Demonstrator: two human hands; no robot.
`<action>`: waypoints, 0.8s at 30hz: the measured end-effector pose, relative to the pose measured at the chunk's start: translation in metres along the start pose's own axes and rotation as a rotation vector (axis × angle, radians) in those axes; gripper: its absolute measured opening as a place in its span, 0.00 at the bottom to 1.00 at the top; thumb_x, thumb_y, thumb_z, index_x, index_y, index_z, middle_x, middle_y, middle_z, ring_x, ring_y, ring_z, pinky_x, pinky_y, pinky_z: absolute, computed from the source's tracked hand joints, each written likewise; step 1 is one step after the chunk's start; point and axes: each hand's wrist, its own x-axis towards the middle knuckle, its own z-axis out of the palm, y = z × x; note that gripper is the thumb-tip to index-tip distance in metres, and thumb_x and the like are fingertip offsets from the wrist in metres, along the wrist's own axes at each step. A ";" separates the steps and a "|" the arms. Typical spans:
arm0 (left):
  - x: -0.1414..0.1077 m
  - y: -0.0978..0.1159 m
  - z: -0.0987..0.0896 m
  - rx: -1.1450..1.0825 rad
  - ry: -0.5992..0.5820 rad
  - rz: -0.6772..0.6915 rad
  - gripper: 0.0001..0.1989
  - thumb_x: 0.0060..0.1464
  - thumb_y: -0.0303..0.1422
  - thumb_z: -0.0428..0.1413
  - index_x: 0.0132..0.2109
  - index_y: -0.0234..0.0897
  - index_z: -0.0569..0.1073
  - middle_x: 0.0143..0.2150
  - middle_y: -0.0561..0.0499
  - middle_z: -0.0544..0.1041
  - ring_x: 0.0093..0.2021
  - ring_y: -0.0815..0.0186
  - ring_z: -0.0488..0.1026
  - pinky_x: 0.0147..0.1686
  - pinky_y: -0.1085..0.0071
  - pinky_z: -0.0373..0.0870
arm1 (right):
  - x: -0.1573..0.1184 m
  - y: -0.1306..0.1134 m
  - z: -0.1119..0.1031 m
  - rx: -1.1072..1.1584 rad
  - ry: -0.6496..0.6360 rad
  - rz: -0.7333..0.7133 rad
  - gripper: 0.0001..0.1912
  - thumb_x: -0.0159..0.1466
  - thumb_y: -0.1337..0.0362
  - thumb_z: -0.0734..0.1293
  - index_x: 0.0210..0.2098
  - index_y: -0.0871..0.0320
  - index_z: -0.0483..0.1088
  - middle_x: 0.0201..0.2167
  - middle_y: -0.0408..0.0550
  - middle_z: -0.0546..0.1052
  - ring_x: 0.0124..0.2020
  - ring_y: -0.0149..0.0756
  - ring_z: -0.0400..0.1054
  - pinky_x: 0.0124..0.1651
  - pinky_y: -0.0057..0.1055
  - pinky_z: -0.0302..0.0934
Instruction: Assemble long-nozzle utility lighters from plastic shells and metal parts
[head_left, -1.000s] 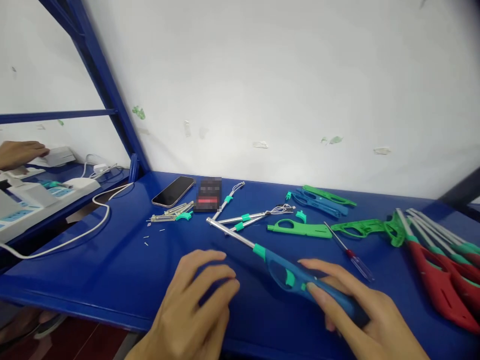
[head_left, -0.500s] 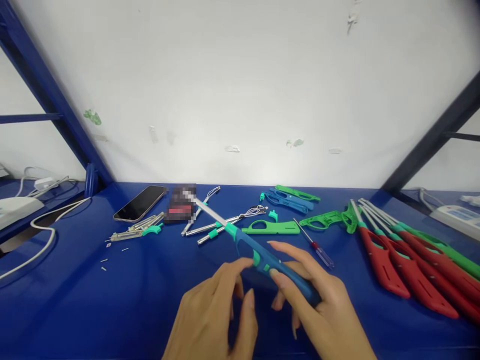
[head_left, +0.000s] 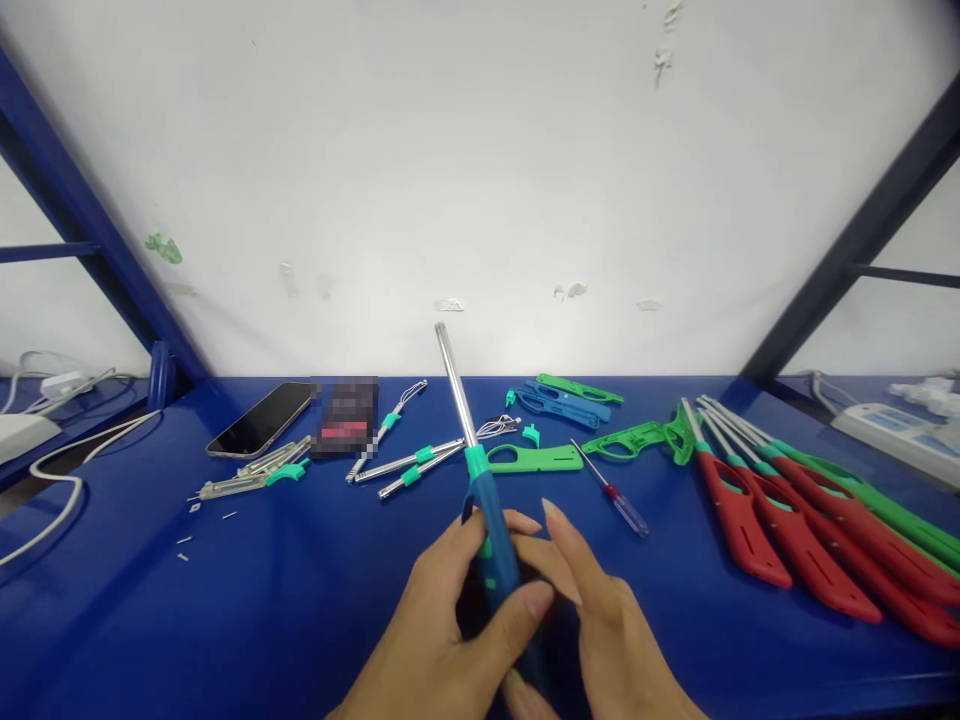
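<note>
A blue lighter with a silver tube and teal parts stands tilted in front of me, its tip pointing up and away. My left hand is wrapped round its handle, thumb across the front. On the other side, my right hand has its index finger raised, while its lower fingers are at the handle's bottom, partly hidden. Beyond the hands lie a green handle shell, silver tubes with teal collars and a screwdriver.
Red-handled lighters lie at the right. Blue shells and open green shells sit further back. At the left are a phone, clear parts, small screws and a white cable.
The lighter has swung more upright, its tip moving right and up. My left hand has closed round the handle. My right hand has shifted its grip lower. The view has shifted slightly.
</note>
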 end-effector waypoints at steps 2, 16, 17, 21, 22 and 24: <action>0.003 -0.004 -0.004 -0.071 -0.007 -0.047 0.20 0.63 0.47 0.64 0.58 0.47 0.80 0.52 0.46 0.81 0.52 0.51 0.77 0.46 0.64 0.77 | 0.002 0.002 -0.002 0.025 -0.007 0.009 0.50 0.71 0.56 0.69 0.82 0.42 0.38 0.62 0.50 0.81 0.50 0.50 0.83 0.45 0.39 0.82; 0.009 0.019 -0.030 -0.513 -0.126 -0.165 0.29 0.71 0.52 0.56 0.72 0.55 0.63 0.34 0.57 0.63 0.27 0.72 0.59 0.26 0.76 0.63 | 0.016 0.016 0.000 0.325 -0.049 0.083 0.18 0.80 0.58 0.59 0.67 0.41 0.62 0.43 0.41 0.82 0.34 0.31 0.78 0.38 0.25 0.75; 0.010 0.018 -0.029 -0.472 -0.114 -0.168 0.29 0.71 0.54 0.55 0.72 0.54 0.64 0.33 0.58 0.63 0.25 0.74 0.56 0.24 0.78 0.58 | 0.017 0.015 -0.001 0.315 -0.066 0.068 0.18 0.79 0.58 0.60 0.67 0.41 0.62 0.43 0.41 0.82 0.34 0.30 0.78 0.37 0.24 0.74; 0.012 0.011 -0.029 -0.346 -0.083 -0.171 0.30 0.69 0.60 0.52 0.63 0.43 0.73 0.28 0.60 0.62 0.19 0.77 0.48 0.17 0.79 0.45 | 0.018 0.013 -0.003 0.239 -0.081 0.028 0.18 0.78 0.56 0.62 0.66 0.39 0.64 0.45 0.39 0.84 0.31 0.29 0.79 0.36 0.25 0.74; 0.011 0.010 -0.029 -0.356 -0.081 -0.168 0.31 0.68 0.62 0.52 0.60 0.42 0.73 0.28 0.60 0.62 0.19 0.77 0.48 0.17 0.79 0.45 | 0.017 0.013 -0.003 0.230 -0.076 0.025 0.18 0.78 0.56 0.62 0.66 0.39 0.64 0.45 0.39 0.84 0.31 0.29 0.79 0.36 0.26 0.75; 0.009 0.009 -0.028 -0.380 -0.051 -0.147 0.30 0.64 0.62 0.56 0.56 0.42 0.73 0.28 0.60 0.62 0.20 0.77 0.48 0.17 0.80 0.45 | 0.016 0.015 -0.001 0.241 -0.086 0.024 0.18 0.78 0.57 0.63 0.66 0.41 0.65 0.45 0.40 0.84 0.30 0.29 0.79 0.36 0.25 0.75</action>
